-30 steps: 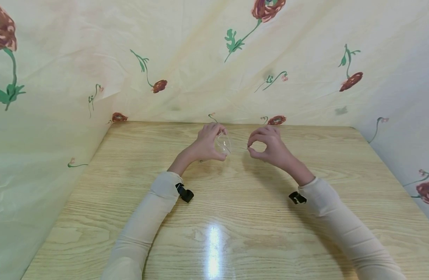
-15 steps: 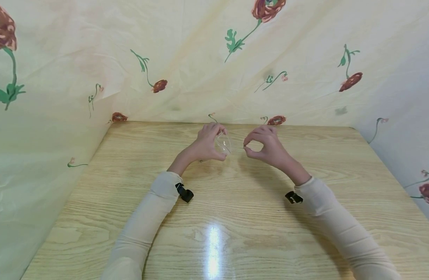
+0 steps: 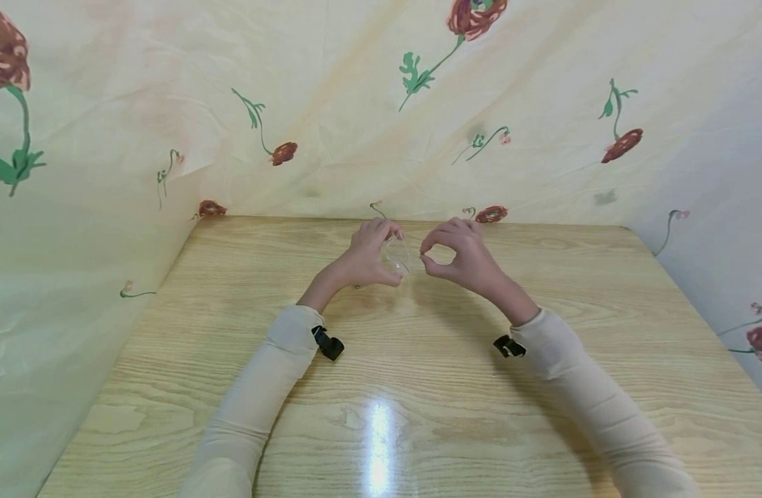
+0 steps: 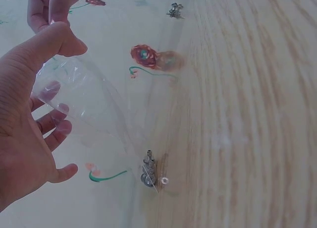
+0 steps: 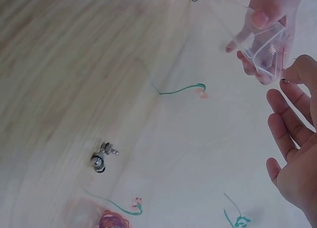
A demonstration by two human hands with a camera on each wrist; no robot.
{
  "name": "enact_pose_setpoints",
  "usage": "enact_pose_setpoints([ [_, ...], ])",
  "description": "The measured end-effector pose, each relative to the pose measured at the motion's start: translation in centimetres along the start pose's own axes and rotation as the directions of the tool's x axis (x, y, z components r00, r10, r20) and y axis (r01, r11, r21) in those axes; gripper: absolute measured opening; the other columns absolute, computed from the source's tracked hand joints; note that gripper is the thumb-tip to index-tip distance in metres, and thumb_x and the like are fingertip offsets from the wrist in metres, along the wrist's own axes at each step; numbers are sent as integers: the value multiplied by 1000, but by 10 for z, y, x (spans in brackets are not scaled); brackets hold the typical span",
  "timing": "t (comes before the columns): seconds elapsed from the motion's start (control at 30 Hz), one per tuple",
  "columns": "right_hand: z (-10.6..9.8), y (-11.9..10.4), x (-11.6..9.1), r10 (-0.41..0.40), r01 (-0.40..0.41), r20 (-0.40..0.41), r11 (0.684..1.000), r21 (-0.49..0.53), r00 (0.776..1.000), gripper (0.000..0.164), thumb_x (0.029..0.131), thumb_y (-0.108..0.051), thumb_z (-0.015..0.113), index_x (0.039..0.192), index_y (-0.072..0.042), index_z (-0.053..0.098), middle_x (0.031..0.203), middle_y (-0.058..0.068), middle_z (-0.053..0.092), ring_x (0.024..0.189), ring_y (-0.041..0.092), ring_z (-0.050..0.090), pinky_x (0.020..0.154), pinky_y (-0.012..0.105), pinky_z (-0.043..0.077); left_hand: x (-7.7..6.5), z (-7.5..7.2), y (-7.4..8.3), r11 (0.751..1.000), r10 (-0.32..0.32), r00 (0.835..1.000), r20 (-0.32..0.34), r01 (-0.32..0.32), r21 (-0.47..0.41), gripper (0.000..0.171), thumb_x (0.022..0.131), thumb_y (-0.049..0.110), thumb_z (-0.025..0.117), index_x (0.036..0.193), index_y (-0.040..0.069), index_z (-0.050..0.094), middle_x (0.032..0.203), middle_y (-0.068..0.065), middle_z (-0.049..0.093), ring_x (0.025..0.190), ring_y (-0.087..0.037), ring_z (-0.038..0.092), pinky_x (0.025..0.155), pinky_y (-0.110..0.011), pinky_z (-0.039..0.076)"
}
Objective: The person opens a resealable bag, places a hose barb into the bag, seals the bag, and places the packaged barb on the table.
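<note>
My left hand (image 3: 370,254) holds a clear plastic bag (image 4: 91,96), thumb and fingers spreading its mouth. Facing that mouth, my right hand (image 3: 465,252) pinches a tiny dark metal piece (image 5: 285,81) between thumb and forefinger; its exact kind is too small to tell. In the right wrist view these fingertips are right at the bag's edge. A small heap of metal hardware (image 4: 149,171) shows by the bag's lower end; whether inside or behind it I cannot tell. A small washer (image 4: 165,181) lies beside that heap. Another metal cluster (image 5: 101,157) rests on the table.
The wood-grain table (image 3: 418,415) reaches back to a flower-printed cloth (image 3: 356,104), which also hangs at both sides. Black straps (image 3: 328,344) sit at both wrists. In the head view, my hands and forearms hide the metal heaps.
My right hand has moved left with the tiny metal piece, closing the gap to the bag. The left hand and bag have stayed in place.
</note>
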State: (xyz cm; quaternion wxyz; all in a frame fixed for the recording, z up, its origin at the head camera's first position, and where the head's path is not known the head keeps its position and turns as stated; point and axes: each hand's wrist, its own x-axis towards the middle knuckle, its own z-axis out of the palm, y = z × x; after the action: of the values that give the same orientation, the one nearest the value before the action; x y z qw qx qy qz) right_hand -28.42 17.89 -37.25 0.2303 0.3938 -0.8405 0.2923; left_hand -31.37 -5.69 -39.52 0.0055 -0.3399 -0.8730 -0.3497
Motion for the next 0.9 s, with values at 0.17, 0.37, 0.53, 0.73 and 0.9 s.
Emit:
enact_pose_setpoints([
  [0.17,4,-2,6,-4,4,-4,1000,11,1000,7,80,-7,76,87,-10,75,91,5,75,90,24,55,95,54,31,1,0,-1,1000,5,1000,-1,-5,11,63,73,27,78,126,11,49,118,-8,44,115,-28,35,96,-47,28],
  [0.37,8,-5,10,0,0,7,1000,20,1000,7,82,-10,74,89,-10,76,92,5,75,93,25,56,98,60,30,1,0,-1,1000,-1,1000,4,0,10,63,74,28,79,126,13,48,119,-7,44,117,-28,35,96,-48,28],
  [0.53,11,-6,14,-8,8,1,999,38,1000,7,81,-7,75,88,-9,75,91,6,75,93,25,56,99,61,30,1,0,0,1000,-1,1000,7,1,13,65,73,28,79,127,14,46,120,-7,44,118,-28,34,97,-49,28],
  [0.73,15,-7,18,-18,18,-5,999,48,1000,9,81,-4,77,88,-9,75,90,6,75,92,25,55,97,59,31,1,0,-1,1000,-6,1000,6,6,31,67,72,29,79,128,15,45,120,-7,43,118,-29,34,97,-49,28],
  [0.9,17,-9,20,-15,15,-1,999,47,1000,11,81,-4,79,90,-8,76,92,7,75,92,27,55,96,59,30,1,0,-1,1000,-8,1000,9,8,25,67,73,29,79,129,14,45,121,-9,44,119,-29,34,98,-50,28],
])
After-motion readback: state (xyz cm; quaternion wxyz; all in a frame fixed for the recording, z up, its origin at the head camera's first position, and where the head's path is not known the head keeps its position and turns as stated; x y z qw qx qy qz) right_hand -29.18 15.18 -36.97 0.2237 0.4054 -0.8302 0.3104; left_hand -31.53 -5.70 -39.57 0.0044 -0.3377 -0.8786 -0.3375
